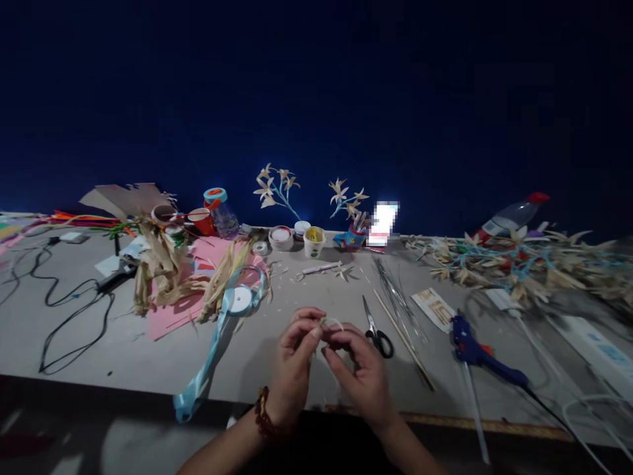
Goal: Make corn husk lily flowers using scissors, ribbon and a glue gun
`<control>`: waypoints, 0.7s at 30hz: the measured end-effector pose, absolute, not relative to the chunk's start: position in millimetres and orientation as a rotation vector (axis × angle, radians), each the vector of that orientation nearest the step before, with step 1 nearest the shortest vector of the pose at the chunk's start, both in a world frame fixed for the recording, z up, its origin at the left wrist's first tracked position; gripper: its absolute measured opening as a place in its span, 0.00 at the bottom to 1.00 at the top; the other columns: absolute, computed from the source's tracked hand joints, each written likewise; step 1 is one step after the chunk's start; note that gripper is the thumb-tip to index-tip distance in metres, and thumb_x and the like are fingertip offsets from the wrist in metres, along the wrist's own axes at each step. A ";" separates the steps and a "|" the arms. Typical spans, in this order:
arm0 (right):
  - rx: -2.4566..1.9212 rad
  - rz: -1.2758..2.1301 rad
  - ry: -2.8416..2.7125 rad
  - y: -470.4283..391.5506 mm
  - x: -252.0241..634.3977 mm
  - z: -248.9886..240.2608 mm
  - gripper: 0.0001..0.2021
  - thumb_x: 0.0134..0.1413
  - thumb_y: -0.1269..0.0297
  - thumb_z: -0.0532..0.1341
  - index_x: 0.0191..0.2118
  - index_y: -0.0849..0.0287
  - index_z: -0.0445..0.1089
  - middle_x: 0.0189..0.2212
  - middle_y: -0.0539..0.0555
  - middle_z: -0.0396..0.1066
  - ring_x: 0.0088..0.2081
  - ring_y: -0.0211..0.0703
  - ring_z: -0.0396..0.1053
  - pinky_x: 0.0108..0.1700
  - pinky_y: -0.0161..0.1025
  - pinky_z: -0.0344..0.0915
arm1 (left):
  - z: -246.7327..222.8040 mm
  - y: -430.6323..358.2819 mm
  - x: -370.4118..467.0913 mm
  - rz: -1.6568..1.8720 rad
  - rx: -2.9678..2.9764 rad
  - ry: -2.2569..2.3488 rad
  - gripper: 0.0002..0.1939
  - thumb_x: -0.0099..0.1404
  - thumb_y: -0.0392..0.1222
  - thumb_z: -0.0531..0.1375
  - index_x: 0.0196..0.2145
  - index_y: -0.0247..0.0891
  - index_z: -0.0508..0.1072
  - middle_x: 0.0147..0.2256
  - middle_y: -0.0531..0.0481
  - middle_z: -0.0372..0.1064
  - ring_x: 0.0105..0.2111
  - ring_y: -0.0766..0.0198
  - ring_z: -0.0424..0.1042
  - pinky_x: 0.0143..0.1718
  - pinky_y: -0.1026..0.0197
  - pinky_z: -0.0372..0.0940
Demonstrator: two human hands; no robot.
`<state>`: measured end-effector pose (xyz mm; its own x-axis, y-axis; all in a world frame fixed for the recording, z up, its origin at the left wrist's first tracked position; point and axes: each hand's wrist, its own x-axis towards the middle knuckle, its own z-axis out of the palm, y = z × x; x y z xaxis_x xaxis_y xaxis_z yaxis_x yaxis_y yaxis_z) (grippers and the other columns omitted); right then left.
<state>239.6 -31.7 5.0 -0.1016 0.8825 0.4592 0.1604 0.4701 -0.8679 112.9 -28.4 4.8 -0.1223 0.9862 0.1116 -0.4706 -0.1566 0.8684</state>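
Near the front edge of the table, my left hand (298,359) pinches a small pale piece (324,322) between thumb and fingers. It looks like a bit of dried husk, but its shape is hard to make out. My right hand (360,369) is beside it with fingers curled, the fingertips close to the same piece; what they grip, if anything, is hidden. Black-handled scissors (378,335) lie just right of my right hand. A spool of light blue ribbon (240,300) rests to the left, its ribbon trailing over the table edge.
Dried husks (165,264) lie on pink paper (173,316) at left. Husk flowers (277,188) and small tubs (314,243) stand at the back. Wires (395,290), a blue glue gun (475,349), a power strip (596,349) and more husk flowers (524,267) are at right.
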 end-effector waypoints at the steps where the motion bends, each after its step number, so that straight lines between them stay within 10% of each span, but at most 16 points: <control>1: -0.947 0.730 -1.614 -31.6 237.5 5.4 0.06 0.59 0.72 0.61 0.40 0.55 0.71 0.39 0.55 0.73 0.42 0.44 0.72 0.42 0.39 0.70 | 3.6 -27.0 115.9 1.550 0.776 0.802 0.05 0.62 0.40 0.65 0.28 0.38 0.77 0.42 0.47 0.72 0.48 0.59 0.70 0.50 0.58 0.64; 14: -1.083 0.366 -1.761 -22.6 229.9 15.1 0.06 0.57 0.73 0.60 0.39 0.55 0.70 0.36 0.54 0.76 0.39 0.46 0.73 0.43 0.41 0.70 | -3.6 -23.8 129.5 1.527 0.349 0.732 0.07 0.54 0.41 0.70 0.32 0.38 0.80 0.40 0.48 0.76 0.42 0.63 0.74 0.46 0.62 0.67; 21: -0.954 1.156 -1.397 -18.0 235.0 10.8 0.02 0.56 0.67 0.62 0.32 0.56 0.71 0.32 0.52 0.73 0.36 0.43 0.70 0.40 0.38 0.66 | 5.6 -24.6 123.3 1.460 0.396 0.736 0.07 0.50 0.40 0.72 0.27 0.37 0.79 0.38 0.48 0.75 0.41 0.62 0.74 0.44 0.63 0.68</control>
<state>235.0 -18.0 10.8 -0.1440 0.9644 0.2219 -0.0376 0.2187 -0.9751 123.3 -24.6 5.6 -0.0500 0.9769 -0.2078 -0.7480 0.1013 0.6560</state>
